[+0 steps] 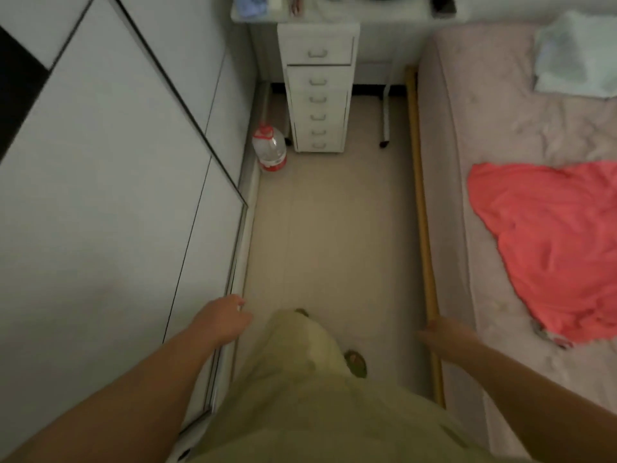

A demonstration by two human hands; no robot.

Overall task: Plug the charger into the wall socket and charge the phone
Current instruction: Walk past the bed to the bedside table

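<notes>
no charger, phone or wall socket shows anywhere in the frame, so where they lie cannot be told; they may be on the cluttered desk top (320,11) at the top edge, but the things there are too blurred to name. as a judgement, a charger will be light, with a hard plug best gripped by its body and a limp cable that trails; a phone is smooth, slippery and breakable, best held by its edges.

the left hand (222,320) at lower left hangs empty, fingers loosely curled, just beside the white wardrobe (100,195). the right hand (440,334) at lower right is blurred, seemingly empty with fingers loosely apart, near the bed (494,128) edge.

ahead, at upper centre, stands a white drawer unit (319,88), a water bottle (269,148) to its left on the floor (334,228). a red cloth (551,242) lies on the bed at right.
</notes>
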